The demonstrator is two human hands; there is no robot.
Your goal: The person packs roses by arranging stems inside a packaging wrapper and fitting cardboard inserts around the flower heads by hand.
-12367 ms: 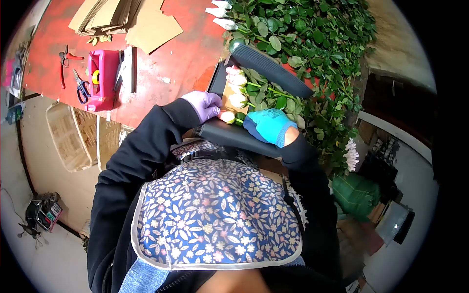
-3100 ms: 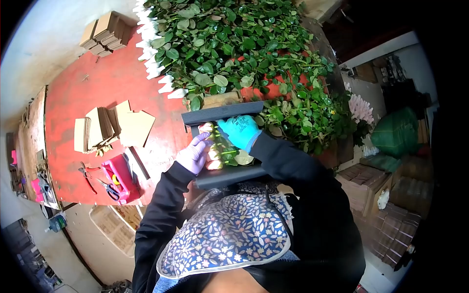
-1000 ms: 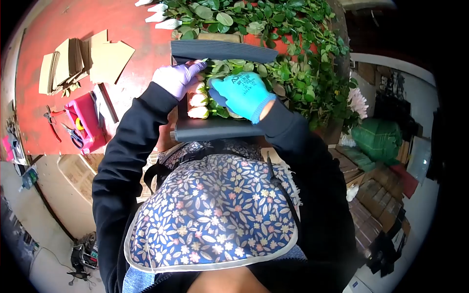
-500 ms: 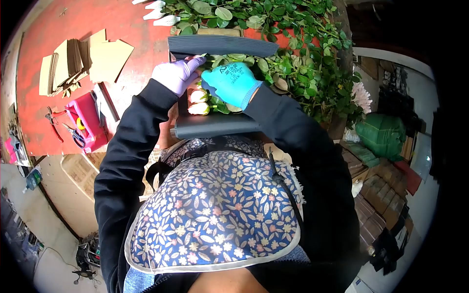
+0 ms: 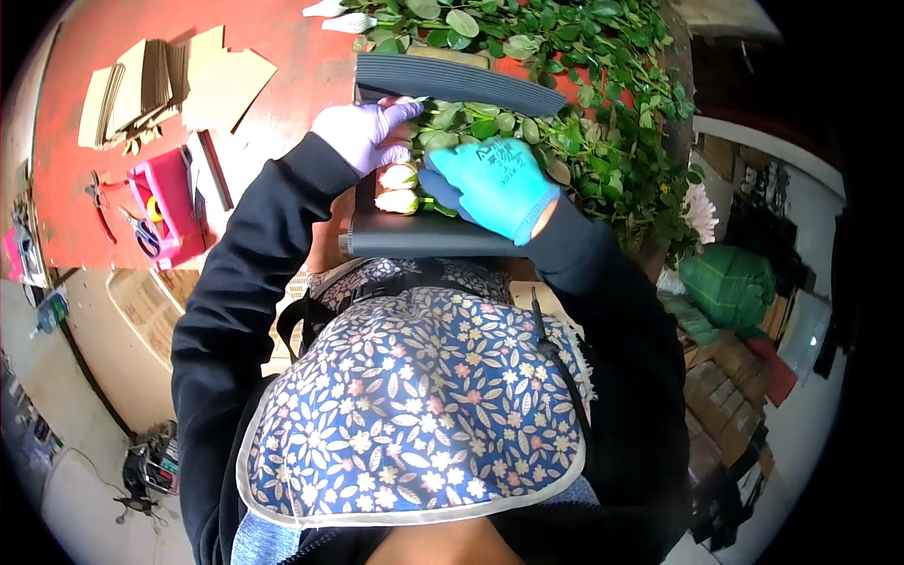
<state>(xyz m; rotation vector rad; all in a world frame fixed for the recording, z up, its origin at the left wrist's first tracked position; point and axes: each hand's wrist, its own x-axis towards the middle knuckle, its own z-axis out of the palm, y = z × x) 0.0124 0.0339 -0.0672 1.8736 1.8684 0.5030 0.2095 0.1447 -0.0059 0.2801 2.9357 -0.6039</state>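
Note:
My left hand (image 5: 367,134), in a purple glove, is at the flower end of a row of roses, its thumb and fingers bent round a partly hidden rose. Two pale pink-cream roses (image 5: 397,188) show just below it. My right hand (image 5: 494,186), in a turquoise glove with a dark blue palm, is closed over the stems and leaves beside them; what its fingers grip is hidden. The roses lie on a dark grey ribbed sheet (image 5: 438,234), whose far flap (image 5: 461,83) stands up behind my hands.
Leafy stems (image 5: 612,141) spread to the right, with more along the back. White-netted blooms (image 5: 348,23) lie at the far edge. Cardboard pieces (image 5: 226,85), red-handled pliers (image 5: 102,207) and a pink holder (image 5: 174,221) with scissors (image 5: 143,235) are on the red table (image 5: 282,47) to the left.
My right hand has shifted right and slightly down, away from my left hand, uncovering more leaves. My left hand stays by the rose heads. The whole view has shifted a little.

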